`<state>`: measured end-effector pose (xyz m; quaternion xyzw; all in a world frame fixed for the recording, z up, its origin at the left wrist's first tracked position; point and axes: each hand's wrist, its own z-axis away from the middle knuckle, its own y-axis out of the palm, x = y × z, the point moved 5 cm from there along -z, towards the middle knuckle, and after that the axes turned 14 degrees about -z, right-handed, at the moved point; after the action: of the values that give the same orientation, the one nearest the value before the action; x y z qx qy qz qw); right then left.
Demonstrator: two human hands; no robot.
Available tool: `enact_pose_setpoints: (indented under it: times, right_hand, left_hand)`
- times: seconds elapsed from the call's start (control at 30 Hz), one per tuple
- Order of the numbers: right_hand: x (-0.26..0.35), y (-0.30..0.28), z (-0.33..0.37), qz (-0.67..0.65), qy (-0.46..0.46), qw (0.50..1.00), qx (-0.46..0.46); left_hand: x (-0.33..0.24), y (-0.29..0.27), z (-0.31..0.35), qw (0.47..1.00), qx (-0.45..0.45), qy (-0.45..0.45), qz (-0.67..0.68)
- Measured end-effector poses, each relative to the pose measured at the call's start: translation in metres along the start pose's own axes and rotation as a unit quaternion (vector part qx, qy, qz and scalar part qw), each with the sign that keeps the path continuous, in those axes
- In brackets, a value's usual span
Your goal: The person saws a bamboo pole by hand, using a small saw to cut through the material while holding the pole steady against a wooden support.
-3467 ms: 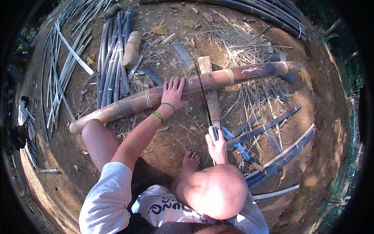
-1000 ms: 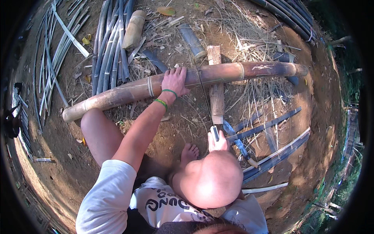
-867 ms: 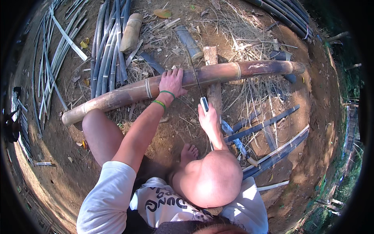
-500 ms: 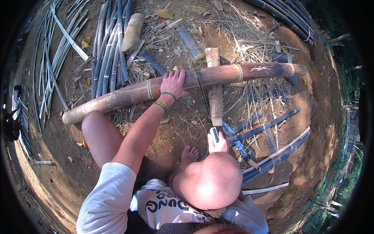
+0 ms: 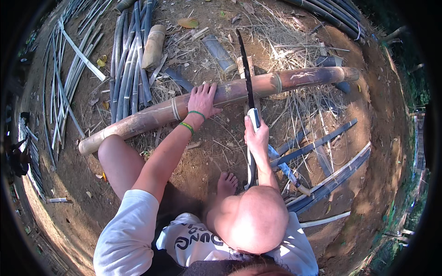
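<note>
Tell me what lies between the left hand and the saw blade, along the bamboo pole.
In the head view, only bare bamboo pole separates the left hand from the saw blade.

Your left hand (image 5: 202, 101) lies on the bamboo pole (image 5: 230, 92), which runs 9 to 2 o'clock. Right hand (image 5: 256, 136) wraps the saw (image 5: 250, 94) handle, blade crossing above pole, tip toward 12. Wood block (image 5: 241, 69) underneath. Dark sticks (image 5: 131, 69) at 10, dry scraps (image 5: 294, 53) at 1, your bare foot (image 5: 227, 185) at 6.
</note>
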<state>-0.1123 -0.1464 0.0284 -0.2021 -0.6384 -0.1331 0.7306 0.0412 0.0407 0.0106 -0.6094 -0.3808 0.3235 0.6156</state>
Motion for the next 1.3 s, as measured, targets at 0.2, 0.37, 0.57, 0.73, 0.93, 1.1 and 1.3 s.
enact_pose_setpoints:
  times: [0.2,0.37,0.57,0.73,0.93,1.1,1.3]
  right_hand:
    - [-0.023,-0.054,0.048,-0.003,0.026,0.999,-0.038]
    - [-0.025,-0.068,0.061,0.016,0.036,0.999,-0.033]
    - [-0.016,-0.063,0.063,0.011,0.043,0.998,-0.044]
    - [0.013,-0.042,0.066,0.053,-0.026,0.998,-0.017]
    - [0.007,-0.026,0.082,0.107,0.003,0.994,0.03]
    - [0.01,-0.015,0.089,0.127,0.058,0.99,0.037]
    - [0.016,-0.016,0.097,0.182,0.097,0.978,0.034]
  left_hand:
    - [-0.036,-0.002,0.019,0.974,-0.084,0.209,0.017]
    - [0.011,-0.016,-0.044,0.976,0.197,0.073,0.06]
    - [0.003,-0.013,-0.018,0.982,-0.135,0.126,0.04]
    - [0.003,0.004,-0.018,0.988,-0.04,0.149,0.027]
    - [0.005,0.01,-0.009,0.997,0.06,0.02,0.035]
    - [0.01,0.009,-0.012,0.997,0.064,0.001,0.045]
    - [0.012,0.008,-0.013,0.997,0.062,-0.01,0.048]
